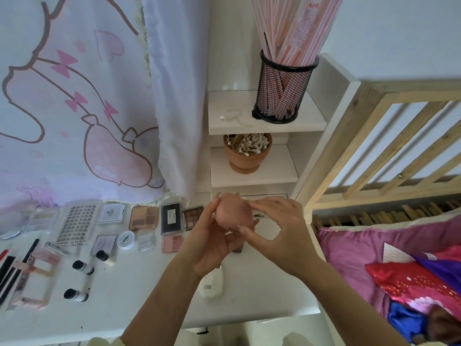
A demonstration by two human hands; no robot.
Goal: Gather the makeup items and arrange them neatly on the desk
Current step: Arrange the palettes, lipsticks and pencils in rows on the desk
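Observation:
My left hand [212,243] holds a round pink makeup sponge [233,212] above the white desk [149,308], fingers curled round its left side and underside. My right hand [277,233] touches the sponge's right side with its fingertips, thumb and forefinger forming a ring. Makeup lies in rows on the desk to the left: eyeshadow palettes [144,218], a black compact [171,218], a brown palette [192,216], a lash tray [77,222], a white round jar [126,239], small black-capped bottles [83,267], pencils [15,268] at the far left.
A white oval object [212,284] lies on the desk under my left wrist. White shelves hold a terracotta pot of cotton swabs [247,152] and a black mesh cup [280,91]. A printed curtain [74,96] hangs behind the desk. A wooden bed frame [374,146] stands right.

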